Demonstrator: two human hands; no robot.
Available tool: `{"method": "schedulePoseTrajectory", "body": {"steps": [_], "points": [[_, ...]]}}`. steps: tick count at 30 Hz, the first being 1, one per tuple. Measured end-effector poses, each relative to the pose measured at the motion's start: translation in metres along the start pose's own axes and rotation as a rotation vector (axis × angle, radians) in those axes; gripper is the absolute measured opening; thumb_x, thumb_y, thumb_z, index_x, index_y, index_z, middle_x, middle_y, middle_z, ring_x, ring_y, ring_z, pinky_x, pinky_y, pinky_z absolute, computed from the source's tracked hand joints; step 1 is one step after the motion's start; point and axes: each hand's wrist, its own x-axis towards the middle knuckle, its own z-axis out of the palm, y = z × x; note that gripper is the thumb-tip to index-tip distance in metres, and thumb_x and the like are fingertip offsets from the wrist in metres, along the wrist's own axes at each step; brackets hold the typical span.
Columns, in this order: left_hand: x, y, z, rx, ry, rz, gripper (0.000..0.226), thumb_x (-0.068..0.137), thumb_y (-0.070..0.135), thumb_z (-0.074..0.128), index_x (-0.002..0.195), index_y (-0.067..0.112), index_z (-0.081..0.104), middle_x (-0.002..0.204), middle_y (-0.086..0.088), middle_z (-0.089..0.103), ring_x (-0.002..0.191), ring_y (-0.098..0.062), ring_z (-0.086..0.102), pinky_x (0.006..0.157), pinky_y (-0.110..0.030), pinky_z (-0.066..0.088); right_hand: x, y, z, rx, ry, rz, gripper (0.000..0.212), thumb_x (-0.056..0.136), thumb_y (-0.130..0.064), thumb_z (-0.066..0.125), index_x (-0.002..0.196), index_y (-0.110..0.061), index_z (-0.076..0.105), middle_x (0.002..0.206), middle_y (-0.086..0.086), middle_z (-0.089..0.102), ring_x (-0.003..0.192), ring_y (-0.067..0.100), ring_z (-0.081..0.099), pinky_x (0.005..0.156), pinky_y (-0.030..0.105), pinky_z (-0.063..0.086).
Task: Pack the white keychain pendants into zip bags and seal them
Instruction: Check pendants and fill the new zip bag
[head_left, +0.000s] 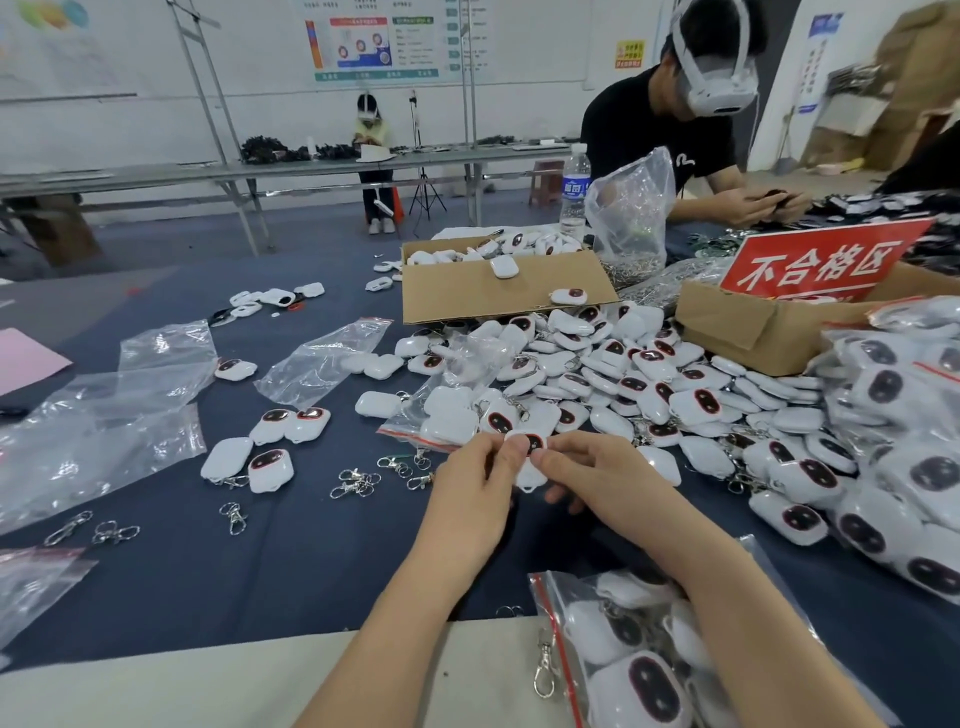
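My left hand and my right hand meet over the dark blue table and together pinch one white keychain pendant with a dark oval face. Just behind it lies a zip bag with a red seal strip, holding a few pendants. A big heap of loose white pendants spreads to the right. A filled zip bag lies under my right forearm at the near edge.
Empty clear bags and loose metal clasps lie to the left. Two cardboard boxes stand behind the heap, one with a red sign. Bagged pendants pile at the right. A person sits across the table.
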Motion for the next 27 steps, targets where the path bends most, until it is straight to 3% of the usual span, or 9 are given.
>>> {"method": "schedulePoseTrajectory", "body": {"steps": [2,5,7,11,16,21,24,27], "points": [[0.0,0.001,-0.001,0.006,-0.023,0.02,0.025,0.104,0.039,0.052,0.094,0.023,0.069,0.069,0.011,0.062,0.07,-0.012,0.062,0.069,-0.027,0.049,0.0,0.0,-0.001,0.025,0.011,0.008,0.009,0.096,-0.028,0.066,0.096,-0.021,0.072,0.069,-0.011,0.072,0.065,0.0,0.066,0.056,0.013,0.049],[0.0,0.003,-0.005,0.005,-0.093,0.06,0.024,0.104,0.029,0.054,0.081,0.028,0.063,0.063,0.021,0.059,0.063,0.001,0.057,0.062,-0.01,0.043,0.0,0.0,-0.003,0.058,0.028,0.018,0.009,0.095,-0.025,0.067,0.097,-0.019,0.074,0.075,-0.006,0.074,0.068,0.004,0.067,0.059,0.017,0.053],[0.001,0.003,-0.007,-0.006,-0.129,0.069,0.023,0.104,0.025,0.055,0.084,0.026,0.065,0.065,0.018,0.06,0.063,0.003,0.057,0.064,-0.009,0.042,0.0,0.002,-0.004,0.059,0.039,0.015,0.009,0.095,-0.025,0.068,0.097,-0.019,0.075,0.076,-0.003,0.074,0.068,0.004,0.066,0.059,0.017,0.054],[0.002,0.001,-0.01,-0.02,-0.163,0.093,0.025,0.104,0.025,0.056,0.094,0.007,0.068,0.073,0.001,0.056,0.065,-0.002,0.058,0.068,-0.015,0.047,0.0,0.002,-0.003,0.027,0.032,-0.009,0.01,0.095,-0.025,0.068,0.094,-0.019,0.075,0.071,-0.004,0.072,0.065,0.003,0.064,0.06,0.016,0.052],[0.001,0.0,-0.009,-0.034,-0.167,0.12,0.021,0.104,0.026,0.056,0.099,0.013,0.072,0.082,-0.017,0.063,0.069,-0.007,0.057,0.077,-0.031,0.053,0.0,0.003,-0.004,0.024,0.028,-0.017,0.01,0.095,-0.026,0.068,0.093,-0.019,0.075,0.072,-0.005,0.072,0.066,0.004,0.065,0.062,0.017,0.053],[0.001,0.0,-0.006,-0.086,-0.132,0.104,0.02,0.105,0.025,0.054,0.099,0.019,0.072,0.086,-0.006,0.07,0.071,-0.003,0.062,0.078,-0.026,0.052,-0.001,0.003,-0.004,0.074,0.044,-0.013,0.008,0.095,-0.024,0.069,0.092,-0.02,0.075,0.076,0.0,0.075,0.068,0.006,0.068,0.062,0.018,0.054],[0.002,0.0,-0.004,-0.141,-0.115,0.07,0.025,0.106,0.023,0.05,0.101,0.01,0.07,0.073,0.006,0.06,0.07,-0.005,0.062,0.084,-0.041,0.054,-0.002,0.001,-0.003,0.101,0.064,-0.024,0.008,0.095,-0.02,0.068,0.092,-0.024,0.074,0.077,0.0,0.075,0.071,0.008,0.069,0.06,0.02,0.056],[0.003,0.001,-0.002,-0.155,-0.099,0.06,0.025,0.106,0.021,0.049,0.099,0.013,0.071,0.073,0.011,0.059,0.071,-0.005,0.061,0.089,-0.05,0.055,-0.001,0.0,-0.002,0.113,0.091,-0.035,0.01,0.096,-0.022,0.067,0.092,-0.029,0.072,0.077,-0.007,0.074,0.072,0.007,0.07,0.06,0.021,0.057]]}}
